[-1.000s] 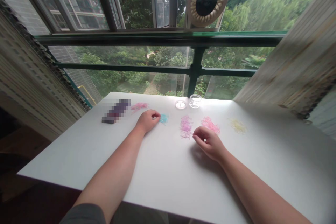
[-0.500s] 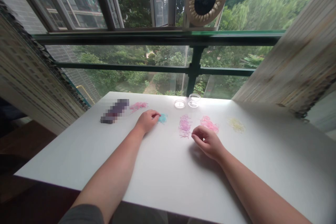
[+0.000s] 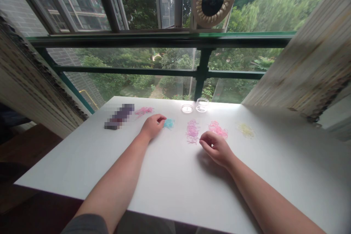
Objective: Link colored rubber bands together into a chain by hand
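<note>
My left hand (image 3: 152, 127) rests on the white table with its fingers curled and pressed together. Its fingertips are at the edge of a small teal pile (image 3: 169, 123) of thin strands or tiny elastic bands. My right hand (image 3: 216, 148) is held in a pinch, low over the table. Between its fingertips I cannot make out anything. Just left of it lies a purple pile (image 3: 192, 131) of the same thin stuff, and right behind it a pink pile (image 3: 218, 129), partly covered by the hand. Farther right is a pale yellow pile (image 3: 246, 130).
Another pink pile (image 3: 144, 110) lies at the back left, beside a blurred-out dark object (image 3: 120, 117). Two clear round containers (image 3: 187, 109) (image 3: 202, 105) stand near the table's back edge. Behind the table (image 3: 164, 182) are a green railing (image 3: 164, 39) and a round fan (image 3: 214, 0).
The view has shifted very slightly. Both hands and the piles stay in practically the same places on the table.
</note>
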A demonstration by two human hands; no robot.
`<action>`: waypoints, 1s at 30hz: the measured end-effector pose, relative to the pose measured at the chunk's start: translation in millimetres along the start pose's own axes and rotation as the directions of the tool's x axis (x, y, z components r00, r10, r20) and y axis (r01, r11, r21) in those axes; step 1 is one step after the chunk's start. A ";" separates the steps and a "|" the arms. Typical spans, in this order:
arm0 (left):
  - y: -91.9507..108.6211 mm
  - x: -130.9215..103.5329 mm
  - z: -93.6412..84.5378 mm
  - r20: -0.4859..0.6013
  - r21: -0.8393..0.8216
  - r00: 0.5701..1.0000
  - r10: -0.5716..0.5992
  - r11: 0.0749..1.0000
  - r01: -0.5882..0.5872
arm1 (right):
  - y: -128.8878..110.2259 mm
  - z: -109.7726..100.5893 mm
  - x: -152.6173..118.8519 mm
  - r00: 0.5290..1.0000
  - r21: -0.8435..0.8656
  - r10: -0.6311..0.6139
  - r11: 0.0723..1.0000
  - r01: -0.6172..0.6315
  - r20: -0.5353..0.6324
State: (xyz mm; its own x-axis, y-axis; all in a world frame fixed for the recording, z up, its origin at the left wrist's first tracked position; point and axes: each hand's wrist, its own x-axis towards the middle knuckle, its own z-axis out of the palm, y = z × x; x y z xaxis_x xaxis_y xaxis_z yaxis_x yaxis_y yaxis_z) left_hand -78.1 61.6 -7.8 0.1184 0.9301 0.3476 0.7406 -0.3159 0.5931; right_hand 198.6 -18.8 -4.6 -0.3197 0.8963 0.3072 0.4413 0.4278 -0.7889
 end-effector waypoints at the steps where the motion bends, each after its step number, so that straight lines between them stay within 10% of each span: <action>1: -0.8 0.5 0.1 0.000 -0.004 1.000 0.001 1.000 -0.001 | -0.2 -0.1 0.1 1.000 -0.002 0.003 1.000 -0.003 0.000; 9: -4.0 -1.9 1.1 -0.067 0.176 0.977 -0.203 0.961 0.212 | 2.8 0.1 -2.0 1.000 -0.028 -0.007 1.000 0.007 0.009; 18: -21.3 -16.0 -28.2 -0.180 0.311 0.812 -0.556 0.751 0.583 | 7.2 2.7 -1.4 0.999 -0.040 -0.038 0.999 0.036 -0.039; 30: -40.8 -27.7 -48.7 -0.277 0.389 0.747 -0.605 0.640 0.663 | 11.9 3.1 0.6 0.997 -0.060 -0.076 0.995 0.076 0.001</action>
State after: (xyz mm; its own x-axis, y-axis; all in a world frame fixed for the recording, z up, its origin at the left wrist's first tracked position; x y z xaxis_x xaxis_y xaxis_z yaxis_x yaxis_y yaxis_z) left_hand -143.8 39.7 -6.2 -0.5429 0.8336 0.1022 0.8096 0.4872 0.3275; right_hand 201.0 -13.5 -15.4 -0.3531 0.8612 0.3656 0.4652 0.5006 -0.7300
